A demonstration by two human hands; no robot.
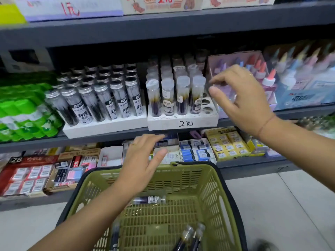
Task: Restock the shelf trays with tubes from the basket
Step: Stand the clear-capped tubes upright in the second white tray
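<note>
Starting at the left, we've got the left tray (108, 126), a white foam block packed with silver-capped tubes (101, 102); every hole we can see is filled. Moving in, our left hand (143, 160) hovers over the far rim of the basket (213, 178), fingers spread and relaxed, gripping nothing. Below it, one loose tube (150, 199) lies on its side on the basket floor, and more tubes (190, 236) lie at the near end. That's the stock yet to go up.

On to the right tray (183, 122), marked 2元: clear-capped tubes (167, 95) stand in columns, and the empty holes (206, 105) run down its right edge. Our right hand (243, 102) hangs just beside those holes, thumb and fingers loosely curved and apart, with nothing between them as far as we can tell.

Now the risks, as we judge them. That right hand is close to the front-row caps, so a careless sweep could tip a standing tube. The tray sits right at the shelf lip, so pressing a tube in hard could rock it forward. And the glue bottles (268, 82) stand just behind the hand, where a clipped nozzle could topple one.
</note>
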